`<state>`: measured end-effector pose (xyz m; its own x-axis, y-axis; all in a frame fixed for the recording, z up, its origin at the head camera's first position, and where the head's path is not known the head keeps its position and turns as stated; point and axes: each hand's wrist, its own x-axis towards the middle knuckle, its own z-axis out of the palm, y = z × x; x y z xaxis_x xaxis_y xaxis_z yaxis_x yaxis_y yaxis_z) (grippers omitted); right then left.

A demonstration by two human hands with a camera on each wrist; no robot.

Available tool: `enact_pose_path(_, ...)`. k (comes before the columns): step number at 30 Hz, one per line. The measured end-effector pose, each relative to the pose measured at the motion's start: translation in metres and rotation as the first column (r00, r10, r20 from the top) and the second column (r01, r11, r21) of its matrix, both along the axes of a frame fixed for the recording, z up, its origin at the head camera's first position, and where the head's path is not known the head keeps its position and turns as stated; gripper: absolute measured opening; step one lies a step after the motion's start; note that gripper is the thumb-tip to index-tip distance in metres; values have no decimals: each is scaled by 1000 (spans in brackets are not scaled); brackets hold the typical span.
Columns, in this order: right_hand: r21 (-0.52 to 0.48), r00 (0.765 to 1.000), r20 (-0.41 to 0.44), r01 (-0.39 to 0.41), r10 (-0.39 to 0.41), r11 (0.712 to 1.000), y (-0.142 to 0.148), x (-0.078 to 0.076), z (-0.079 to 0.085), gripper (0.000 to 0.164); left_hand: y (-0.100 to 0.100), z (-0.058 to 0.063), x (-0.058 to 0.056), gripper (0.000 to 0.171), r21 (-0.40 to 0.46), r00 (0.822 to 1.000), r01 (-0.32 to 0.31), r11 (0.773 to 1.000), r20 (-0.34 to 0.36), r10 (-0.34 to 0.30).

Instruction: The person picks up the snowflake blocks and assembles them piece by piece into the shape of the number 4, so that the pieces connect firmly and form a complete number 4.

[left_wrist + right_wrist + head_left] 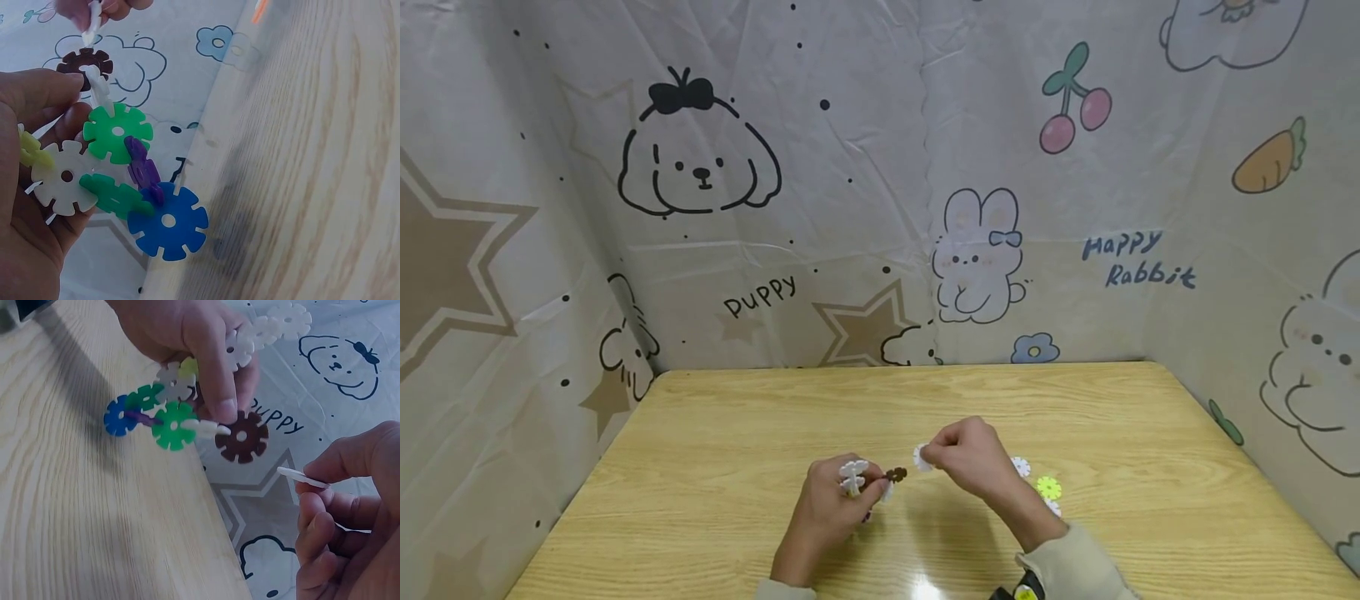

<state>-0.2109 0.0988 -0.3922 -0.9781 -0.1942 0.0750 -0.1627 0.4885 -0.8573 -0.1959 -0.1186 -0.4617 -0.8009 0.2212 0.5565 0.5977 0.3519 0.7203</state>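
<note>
Right wrist view: white disc (299, 476) edge-on, left end higher.

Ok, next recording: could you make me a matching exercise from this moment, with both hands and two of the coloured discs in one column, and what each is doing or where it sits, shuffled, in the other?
Column one
1. Left hand
2. Right hand
3. Blue disc
4. Neon yellow disc

Column two
A. Lies on the table beside white discs
B. Pinches one separate white disc
C. Holds the joined discs
D. Joined to a dark green disc and a purple disc

Pairs: 1-C, 2-B, 3-D, 4-A
</note>
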Motion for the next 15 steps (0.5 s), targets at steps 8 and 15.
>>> enact_pose_path(8, -19, 1000, -12, -27, 27, 999, -7, 2, 3, 14, 1, 1, 1, 16, -15, 1000, -4, 1000, 18, 4)
enact_pose_path(15, -18, 1000, -12, -16, 16, 1000, -13, 3, 2, 13, 1, 2, 1, 17, -18, 1000, 2, 1000, 4, -2)
